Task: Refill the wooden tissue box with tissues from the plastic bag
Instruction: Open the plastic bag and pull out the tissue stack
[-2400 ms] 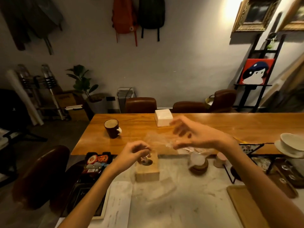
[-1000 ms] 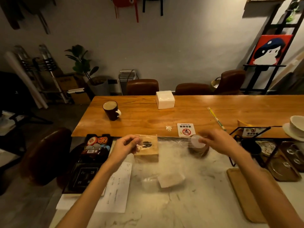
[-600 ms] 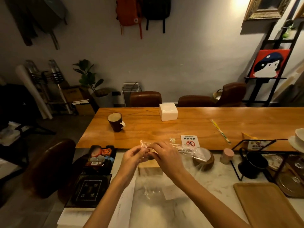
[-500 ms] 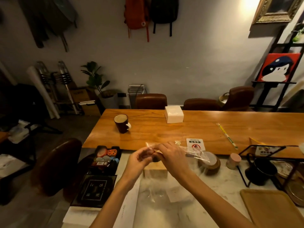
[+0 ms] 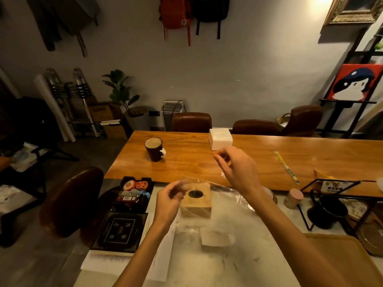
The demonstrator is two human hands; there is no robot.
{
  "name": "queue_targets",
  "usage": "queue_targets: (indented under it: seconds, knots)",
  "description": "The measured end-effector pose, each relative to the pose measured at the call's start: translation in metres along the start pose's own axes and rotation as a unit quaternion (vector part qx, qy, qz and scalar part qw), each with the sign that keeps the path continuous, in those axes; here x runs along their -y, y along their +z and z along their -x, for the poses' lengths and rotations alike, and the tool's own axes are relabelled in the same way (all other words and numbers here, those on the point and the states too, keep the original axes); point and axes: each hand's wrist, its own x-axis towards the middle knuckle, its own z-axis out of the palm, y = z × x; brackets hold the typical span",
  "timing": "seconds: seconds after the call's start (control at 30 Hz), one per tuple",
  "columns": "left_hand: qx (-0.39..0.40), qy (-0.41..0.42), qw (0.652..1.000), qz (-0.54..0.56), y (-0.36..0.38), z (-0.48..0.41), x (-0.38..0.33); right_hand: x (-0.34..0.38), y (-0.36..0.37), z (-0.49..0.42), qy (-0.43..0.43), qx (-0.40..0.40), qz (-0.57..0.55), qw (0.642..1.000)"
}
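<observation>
Now, starting at the left, the black tray of small packets (image 5: 135, 188) sits at the edge of the marble tabletop (image 5: 217, 264), with a dark mug (image 5: 154, 149) beyond it on the long wooden table. The left hand (image 5: 169, 200) hovers just beside the wooden tissue box (image 5: 196, 200), its fingers (image 5: 179, 186) narrowed on the near corner of the clear plastic bag (image 5: 230, 195), which drapes across the box's top and trails off to the right. The box stands upright on the marble, its round hole uncovered and dark; no tissue shows in it.

Half a second ago both hands were bunched together at the bag's mouth above the box. Since then the right hand (image 5: 238, 168) has lifted away toward the far table, its fingers (image 5: 220, 157) pinched close; whether they hold a scrap of film or nothing at all, I cannot tell through the blur. That parting suggests the bag's mouth is being pulled open or a seal torn off.

A flat white wad of tissues (image 5: 216, 237) lies on the marble in front of the box, seemingly inside the bag's film. Farther right stand a small pink jar (image 5: 294, 200) and a black wire rack (image 5: 323, 206). The refill itself has not begun.
</observation>
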Motion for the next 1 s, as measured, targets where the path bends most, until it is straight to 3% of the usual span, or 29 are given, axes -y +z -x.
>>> queue_targets:
  seconds: [0.13,0.23,0.37,0.53,0.6,0.67,0.73,0.83,0.9,1.0]
  knots:
    - [0.010,-0.003,0.999,0.051,0.006,0.005,-0.009,0.025,0.024,0.045,-0.024,0.060,-0.004,0.998]
    - [0.029,0.013,0.998,0.053,0.014,0.010,-0.017,0.038,0.047,0.057,-0.008,0.060,0.008,0.998]
    - [0.023,0.017,0.998,0.058,0.014,0.013,-0.024,0.033,0.040,0.045,-0.046,0.029,0.044,0.998]
    - [0.031,0.033,0.998,0.036,0.015,0.008,-0.031,0.023,0.023,0.028,-0.097,0.115,0.013,0.989]
    - [0.026,0.033,0.999,0.033,0.015,0.007,-0.034,0.020,0.012,0.020,-0.096,0.103,-0.001,0.990]
    - [0.004,0.027,0.999,0.035,0.009,0.005,-0.032,0.018,-0.005,0.013,-0.037,0.032,-0.046,0.998]
    - [-0.022,0.023,0.999,0.043,0.003,0.008,-0.032,0.015,-0.026,0.009,0.113,-0.001,-0.156,0.981]
    - [-0.015,0.039,0.999,0.034,0.010,0.028,-0.044,0.012,-0.039,0.013,0.306,0.154,-0.140,0.929]
    - [0.051,0.068,0.996,0.015,0.029,0.051,-0.053,0.009,-0.036,0.020,0.336,0.235,-0.139,0.901]
    - [0.219,0.106,0.968,-0.058,0.062,0.076,-0.050,-0.002,-0.035,0.025,0.307,0.275,-0.122,0.903]
